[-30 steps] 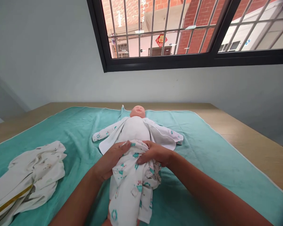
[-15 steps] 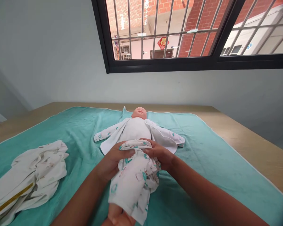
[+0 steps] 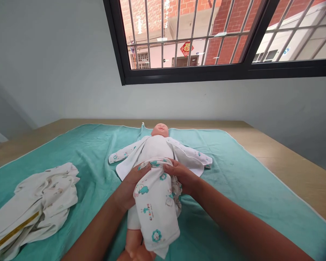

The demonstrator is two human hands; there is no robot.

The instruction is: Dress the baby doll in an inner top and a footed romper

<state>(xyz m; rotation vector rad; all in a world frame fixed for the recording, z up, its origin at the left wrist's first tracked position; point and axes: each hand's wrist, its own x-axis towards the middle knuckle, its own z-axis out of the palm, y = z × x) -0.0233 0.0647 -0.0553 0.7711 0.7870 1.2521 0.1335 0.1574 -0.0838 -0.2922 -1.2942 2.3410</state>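
Note:
A baby doll (image 3: 160, 129) lies on its back, head toward the wall, with a white printed jacket (image 3: 191, 157) spread wide at both sides. Patterned baby pants (image 3: 156, 203) with teal animal prints are bunched over the doll's lower body. On the left of the waistband, my left hand (image 3: 130, 185) is closed with its thumb on top of the cloth. My right hand (image 3: 183, 175) pinches the same waistband from the right. One pant leg hangs loose toward me. The doll's bare lower legs (image 3: 134, 243) show beneath it. My other fingers are hidden behind the fabric.
A teal blanket (image 3: 233, 203) covers much of the wooden table (image 3: 288, 159). Crumpled white baby clothes (image 3: 43, 199) with a yellow strip lie at the left. A pale wall and a dark-framed barred window (image 3: 190, 74) stand behind the table.
The pant leg cloth has turned and slipped, so its front print now faces up and more of the doll's left-side leg shows. Both hands keep hold of the waistband, the cloth rearranged between them.

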